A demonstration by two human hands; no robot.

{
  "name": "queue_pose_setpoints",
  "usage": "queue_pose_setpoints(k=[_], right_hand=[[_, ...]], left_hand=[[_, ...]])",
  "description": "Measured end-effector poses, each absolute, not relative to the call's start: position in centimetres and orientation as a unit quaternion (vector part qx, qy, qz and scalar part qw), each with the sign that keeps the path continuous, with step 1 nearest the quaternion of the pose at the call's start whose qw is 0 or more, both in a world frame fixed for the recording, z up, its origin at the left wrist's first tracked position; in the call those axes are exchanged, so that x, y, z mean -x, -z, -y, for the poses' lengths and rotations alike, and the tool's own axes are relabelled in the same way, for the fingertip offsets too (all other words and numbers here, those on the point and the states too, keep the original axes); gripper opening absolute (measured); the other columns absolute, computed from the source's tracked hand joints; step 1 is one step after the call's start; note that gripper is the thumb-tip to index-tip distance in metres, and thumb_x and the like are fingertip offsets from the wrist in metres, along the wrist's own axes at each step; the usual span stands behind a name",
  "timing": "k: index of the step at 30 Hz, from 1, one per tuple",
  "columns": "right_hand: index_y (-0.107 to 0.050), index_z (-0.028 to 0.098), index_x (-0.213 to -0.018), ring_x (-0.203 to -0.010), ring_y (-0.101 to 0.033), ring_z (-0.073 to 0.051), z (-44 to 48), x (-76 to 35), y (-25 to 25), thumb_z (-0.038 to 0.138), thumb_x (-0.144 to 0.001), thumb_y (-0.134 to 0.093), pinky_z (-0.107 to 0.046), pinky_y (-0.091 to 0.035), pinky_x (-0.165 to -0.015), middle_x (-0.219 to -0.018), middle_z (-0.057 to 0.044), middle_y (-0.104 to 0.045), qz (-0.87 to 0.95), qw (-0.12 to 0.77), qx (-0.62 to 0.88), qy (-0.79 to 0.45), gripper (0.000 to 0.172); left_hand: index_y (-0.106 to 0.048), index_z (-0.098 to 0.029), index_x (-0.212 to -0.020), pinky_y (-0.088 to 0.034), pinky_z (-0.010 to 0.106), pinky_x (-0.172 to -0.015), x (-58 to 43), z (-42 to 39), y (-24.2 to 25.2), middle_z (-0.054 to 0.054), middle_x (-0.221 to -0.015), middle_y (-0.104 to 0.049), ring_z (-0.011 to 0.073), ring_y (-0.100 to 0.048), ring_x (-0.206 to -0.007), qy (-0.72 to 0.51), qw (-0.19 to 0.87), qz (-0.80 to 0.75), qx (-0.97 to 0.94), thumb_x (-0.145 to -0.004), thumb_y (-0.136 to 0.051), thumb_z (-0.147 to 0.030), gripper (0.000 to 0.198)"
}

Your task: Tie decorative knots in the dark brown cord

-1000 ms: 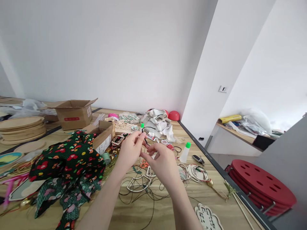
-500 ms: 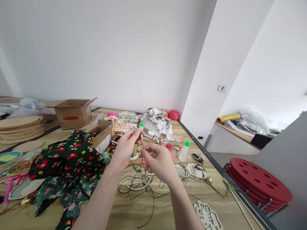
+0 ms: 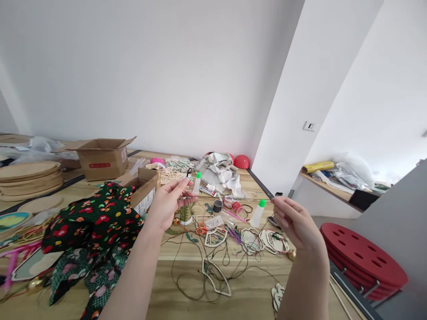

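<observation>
Head view, the only one. Two bare hands raised over a crowded wooden tabletop [image 3: 248,304], a dark cord [image 3: 253,198] drawn nearly level between them. That cord is the thing being worked; it sits above the clutter, clear of the surface along the stretch I can follow.

Left hand [image 3: 167,203]: grip closed to a pinch, thumb against fingers, cord running out from it. How the cord is wound inside can't be told. Right hand [image 3: 296,220]: grip closed at the fingertips on the cord's other side, remaining fingers curled in.

Below, slack strands [image 3: 172,266] loop over the near part and around a fan-shaped wooden frame [image 3: 223,293]; whether they join the held cord I can't make out. Farther in: a second fan-shaped frame with cut-out work [image 3: 215,238], orange-handled scissors [image 3: 201,229] just left of it, a red spool [image 3: 237,207], and a green-capped bottle [image 3: 256,217] just left of the right hand. Flower-print fabric [image 3: 96,222] heaped to the left, an open cardboard box [image 3: 103,162] beyond.

My reading: step in hand is stretching the cord straight. Any next move calls for both pinches kept firm, even tension, and care that the low loops don't snag the frames.
</observation>
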State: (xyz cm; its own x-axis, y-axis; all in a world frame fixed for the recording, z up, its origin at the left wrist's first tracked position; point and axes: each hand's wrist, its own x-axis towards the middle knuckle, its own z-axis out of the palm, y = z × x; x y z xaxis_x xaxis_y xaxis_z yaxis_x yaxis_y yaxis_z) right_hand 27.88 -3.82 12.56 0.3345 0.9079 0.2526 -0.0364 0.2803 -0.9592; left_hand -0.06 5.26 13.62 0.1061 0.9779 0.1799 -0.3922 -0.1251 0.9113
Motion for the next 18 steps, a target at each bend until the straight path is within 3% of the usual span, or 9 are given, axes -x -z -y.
queue_pose_setpoints(k=[3, 5, 8, 11, 15, 18], right_hand=[[-0.064, 0.016, -0.079, -0.052, -0.054, -0.015, 2.8, -29.6, -11.3, 0.044, -0.06, -0.076, -0.025, -0.043, -0.049, -0.057, -0.001, -0.057, 0.357, 0.693, 0.585, -0.223, 0.036], [-0.066, 0.015, -0.08, -0.066, -0.062, -0.023, 1.8, -30.1, -10.5, 0.045, -0.063, -0.071, -0.032, -0.047, -0.062, -0.067, -0.007, -0.065, 0.345, 0.642, 0.67, -0.144, 0.035], [-0.07, 0.014, -0.082, -0.082, -0.063, -0.03, 0.3, -29.8, -9.9, 0.044, -0.07, -0.062, -0.039, -0.045, -0.074, -0.08, -0.012, -0.069, 0.377, 0.544, 0.748, -0.044, 0.033], [-0.071, 0.013, -0.091, -0.084, -0.062, -0.029, -0.8, -28.1, -9.9, 0.04, -0.073, -0.057, -0.04, -0.044, -0.077, -0.09, -0.014, -0.068, 0.431, 0.489, 0.758, -0.001, 0.036], [-0.073, 0.017, -0.086, -0.068, -0.06, -0.022, -0.9, -23.6, -10.6, 0.044, -0.075, -0.058, -0.036, -0.046, -0.065, -0.093, -0.011, -0.066, 0.537, 0.473, 0.692, -0.089, 0.032], [-0.07, 0.02, -0.098, -0.048, -0.052, -0.015, -0.5, -20.0, -11.1, 0.046, -0.074, -0.062, -0.026, -0.041, -0.046, -0.061, -0.002, -0.062, 0.592, 0.472, 0.576, -0.309, 0.036]], left_hand=[[-0.066, -0.011, -0.082, -0.055, 0.031, -0.068, -0.2, -5.3, -13.5, 0.005, -0.072, -0.063, 0.0146, -0.061, -0.066, -0.565, 0.598, -0.304, -0.48, -0.068, -0.072, -0.036, 0.03], [-0.067, -0.011, -0.085, -0.055, 0.032, -0.07, -0.4, -5.4, -13.3, 0.006, -0.075, -0.065, 0.0162, -0.063, -0.069, -0.548, 0.604, -0.301, -0.494, -0.069, -0.071, -0.036, 0.03], [-0.067, -0.012, -0.087, -0.054, 0.033, -0.073, -0.7, -5.6, -12.9, 0.007, -0.077, -0.066, 0.018, -0.064, -0.073, -0.539, 0.595, -0.31, -0.509, -0.07, -0.069, -0.037, 0.031], [-0.068, -0.013, -0.087, -0.054, 0.032, -0.075, -1.1, -5.8, -12.6, 0.006, -0.08, -0.066, 0.0177, -0.064, -0.076, -0.545, 0.561, -0.335, -0.525, -0.07, -0.069, -0.039, 0.031], [-0.069, -0.014, -0.082, -0.054, 0.032, -0.071, -2.1, -5.6, -12.3, 0.005, -0.079, -0.066, 0.0184, -0.062, -0.073, -0.515, 0.534, -0.356, -0.568, -0.069, -0.067, -0.041, 0.03], [-0.069, -0.015, -0.082, -0.054, 0.033, -0.068, -2.9, -5.3, -12.2, 0.006, -0.077, -0.065, 0.0198, -0.061, -0.073, -0.47, 0.532, -0.349, -0.612, -0.071, -0.066, -0.042, 0.03]])
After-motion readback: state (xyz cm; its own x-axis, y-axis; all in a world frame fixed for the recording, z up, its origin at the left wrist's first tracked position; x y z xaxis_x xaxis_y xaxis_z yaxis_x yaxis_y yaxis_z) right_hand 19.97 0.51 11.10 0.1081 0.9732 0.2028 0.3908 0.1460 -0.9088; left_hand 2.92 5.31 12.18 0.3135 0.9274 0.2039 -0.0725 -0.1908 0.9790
